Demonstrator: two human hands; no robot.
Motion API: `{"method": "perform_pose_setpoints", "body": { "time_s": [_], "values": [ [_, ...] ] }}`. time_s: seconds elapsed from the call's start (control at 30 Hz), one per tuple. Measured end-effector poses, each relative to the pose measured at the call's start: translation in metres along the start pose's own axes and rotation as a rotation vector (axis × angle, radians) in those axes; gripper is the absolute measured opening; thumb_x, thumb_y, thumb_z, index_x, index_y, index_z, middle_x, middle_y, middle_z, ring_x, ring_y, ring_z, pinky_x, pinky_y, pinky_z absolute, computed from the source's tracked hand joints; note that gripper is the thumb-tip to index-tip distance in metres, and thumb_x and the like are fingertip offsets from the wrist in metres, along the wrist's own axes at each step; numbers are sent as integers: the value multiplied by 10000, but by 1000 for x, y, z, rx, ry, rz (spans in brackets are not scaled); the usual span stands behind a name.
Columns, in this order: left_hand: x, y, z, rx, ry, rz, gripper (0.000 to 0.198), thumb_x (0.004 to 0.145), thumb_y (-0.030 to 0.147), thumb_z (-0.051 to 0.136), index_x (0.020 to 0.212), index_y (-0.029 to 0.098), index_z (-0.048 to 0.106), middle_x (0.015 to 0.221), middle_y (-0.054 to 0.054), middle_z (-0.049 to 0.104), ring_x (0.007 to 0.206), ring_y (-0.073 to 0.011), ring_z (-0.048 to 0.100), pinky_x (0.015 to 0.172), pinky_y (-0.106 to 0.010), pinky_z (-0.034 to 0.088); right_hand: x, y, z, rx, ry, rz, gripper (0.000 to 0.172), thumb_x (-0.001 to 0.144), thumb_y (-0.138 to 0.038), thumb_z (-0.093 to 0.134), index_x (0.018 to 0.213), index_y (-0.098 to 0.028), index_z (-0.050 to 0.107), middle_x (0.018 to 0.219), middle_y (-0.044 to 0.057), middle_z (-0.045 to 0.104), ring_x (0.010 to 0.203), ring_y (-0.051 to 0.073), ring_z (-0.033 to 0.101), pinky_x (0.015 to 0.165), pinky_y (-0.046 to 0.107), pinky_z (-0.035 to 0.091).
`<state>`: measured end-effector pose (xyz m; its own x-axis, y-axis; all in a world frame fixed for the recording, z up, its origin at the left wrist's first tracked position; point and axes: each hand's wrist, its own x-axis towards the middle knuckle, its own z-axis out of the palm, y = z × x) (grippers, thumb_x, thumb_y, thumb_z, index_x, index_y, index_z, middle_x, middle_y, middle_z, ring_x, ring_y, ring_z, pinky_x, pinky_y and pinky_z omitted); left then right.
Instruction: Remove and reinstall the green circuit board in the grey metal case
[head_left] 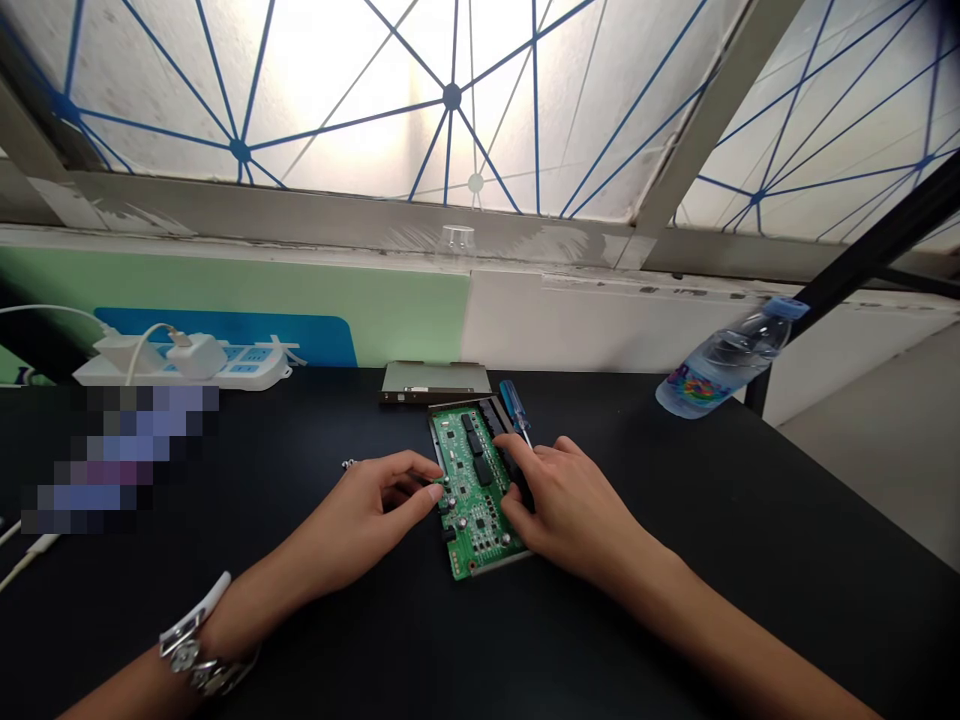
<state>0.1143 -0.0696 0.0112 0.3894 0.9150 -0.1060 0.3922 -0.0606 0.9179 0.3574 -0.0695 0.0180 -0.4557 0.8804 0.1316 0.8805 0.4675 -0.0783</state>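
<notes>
A green circuit board (463,488) with black chips and ports lies in a shallow metal casing on the dark desk, tilted slightly in my view. At its left edge, the thumb and index fingertips of my left hand (382,500) pinch near the small ports. My right hand (555,490) grips the board's right side, index finger on the long black connectors and thumb lower down; its other fingers are partly hidden. Just beyond that hand lies a blue-handled screwdriver (513,403), its shaft running towards my knuckles. Behind the board sits a flat grey metal cover (435,379).
A plastic water bottle (724,360) leans at the right against a black metal bar (877,240). A white power strip (255,375) with plugs and cables stands at the back left, near a blurred-out patch (127,460). Small metal bits (349,464) lie by my left hand.
</notes>
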Motion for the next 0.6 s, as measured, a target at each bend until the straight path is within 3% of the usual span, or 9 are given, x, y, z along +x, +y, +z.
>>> {"method": "perform_pose_setpoints", "body": {
  "time_s": [0.4, 0.6],
  "values": [
    [1, 0, -3, -119, -38, -21, 351, 938, 496, 650, 1092, 190, 728, 1052, -84, 774, 1034, -291, 732, 928, -408, 567, -2, -1, 1, -3, -1, -4, 361, 876, -124, 468, 1220, -126, 578, 710, 33, 673, 667, 229, 617, 729, 346, 293],
    [2, -5, -3, -180, -85, -59, 401, 944, 519, 651, 1160, 188, 715, 1094, -77, 758, 1063, -264, 717, 955, -390, 554, -1, 1, 2, 40, -9, 121, 386, 832, -85, 495, 1202, -163, 572, 699, 13, 657, 625, 220, 601, 623, 314, 257]
  ]
}}
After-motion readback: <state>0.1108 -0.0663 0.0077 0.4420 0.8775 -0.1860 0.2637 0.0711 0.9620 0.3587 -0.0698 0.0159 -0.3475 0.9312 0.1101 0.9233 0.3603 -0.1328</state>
